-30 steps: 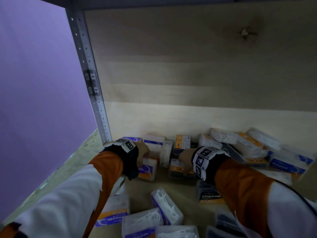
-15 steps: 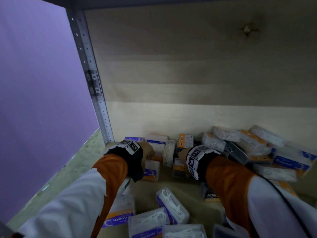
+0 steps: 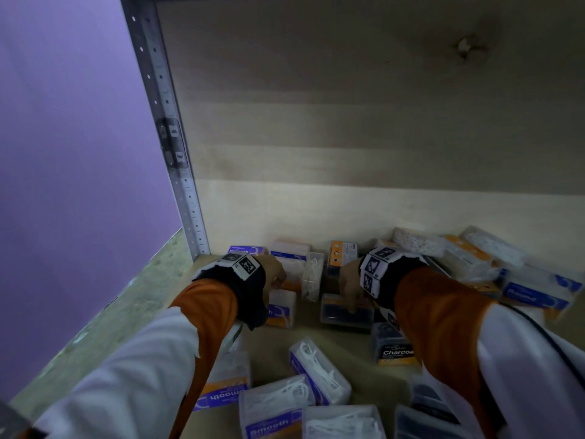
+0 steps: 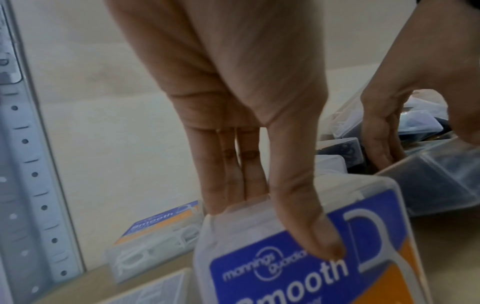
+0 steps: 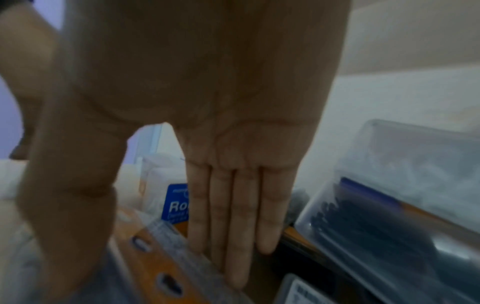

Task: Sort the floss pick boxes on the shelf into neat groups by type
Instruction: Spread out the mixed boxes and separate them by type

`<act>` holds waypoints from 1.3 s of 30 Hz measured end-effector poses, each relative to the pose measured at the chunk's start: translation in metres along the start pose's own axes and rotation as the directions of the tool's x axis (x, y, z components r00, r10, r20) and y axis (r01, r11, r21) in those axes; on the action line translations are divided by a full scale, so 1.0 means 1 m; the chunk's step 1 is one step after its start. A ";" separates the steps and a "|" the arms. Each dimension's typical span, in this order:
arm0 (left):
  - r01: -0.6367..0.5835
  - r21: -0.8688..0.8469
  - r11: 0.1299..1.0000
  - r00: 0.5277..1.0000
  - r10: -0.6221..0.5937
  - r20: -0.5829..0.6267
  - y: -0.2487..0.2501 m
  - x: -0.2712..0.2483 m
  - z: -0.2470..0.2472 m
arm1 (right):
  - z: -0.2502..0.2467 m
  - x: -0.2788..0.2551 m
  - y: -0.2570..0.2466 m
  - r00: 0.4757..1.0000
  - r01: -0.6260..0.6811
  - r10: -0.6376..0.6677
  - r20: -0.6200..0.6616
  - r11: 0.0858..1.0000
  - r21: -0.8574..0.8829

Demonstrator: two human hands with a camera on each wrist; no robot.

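Note:
Clear floss pick boxes lie scattered on the wooden shelf [image 3: 319,331]. My left hand [image 3: 273,275] pinches the top edge of a blue and orange "Smooth" box [image 3: 281,307]. In the left wrist view the thumb lies on the label of that Smooth box [image 4: 298,267] and the fingers go behind it. My right hand [image 3: 348,289] grips a box of dark picks [image 3: 335,315] with an orange label. In the right wrist view, straight fingers [image 5: 233,226] run down the far side of this dark box [image 5: 155,257] and the thumb is on the near side.
A "Charcoal" box [image 3: 395,350] lies just before my right wrist. "Round" boxes [image 3: 535,296] and others pile up at the right. Several Smooth boxes [image 3: 272,419] lie at the front. A metal upright [image 3: 167,137] bounds the left side, and the wooden back panel [image 3: 348,210] is close behind.
Both hands stay on the same two boxes at the back of the shelf. The head view shifts a little; the boxes show no clear movement.

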State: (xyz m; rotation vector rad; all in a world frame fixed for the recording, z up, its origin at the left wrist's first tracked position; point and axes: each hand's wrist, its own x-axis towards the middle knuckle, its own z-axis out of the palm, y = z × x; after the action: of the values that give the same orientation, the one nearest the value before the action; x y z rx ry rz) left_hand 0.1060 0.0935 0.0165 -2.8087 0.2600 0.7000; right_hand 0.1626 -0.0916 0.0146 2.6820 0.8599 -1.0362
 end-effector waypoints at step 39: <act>-0.199 -0.037 0.979 0.977 0.195 -0.089 0.012 -0.050 0.013 | 0.020 -0.085 -0.022 0.869 0.159 -0.213 -0.446 0.975 -0.155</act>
State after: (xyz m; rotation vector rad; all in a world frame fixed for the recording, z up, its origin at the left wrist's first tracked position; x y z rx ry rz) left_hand 0.0540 0.0910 0.0268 -2.8868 0.5509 0.6345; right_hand 0.0875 -0.1187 0.0565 2.8283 1.2362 -0.3476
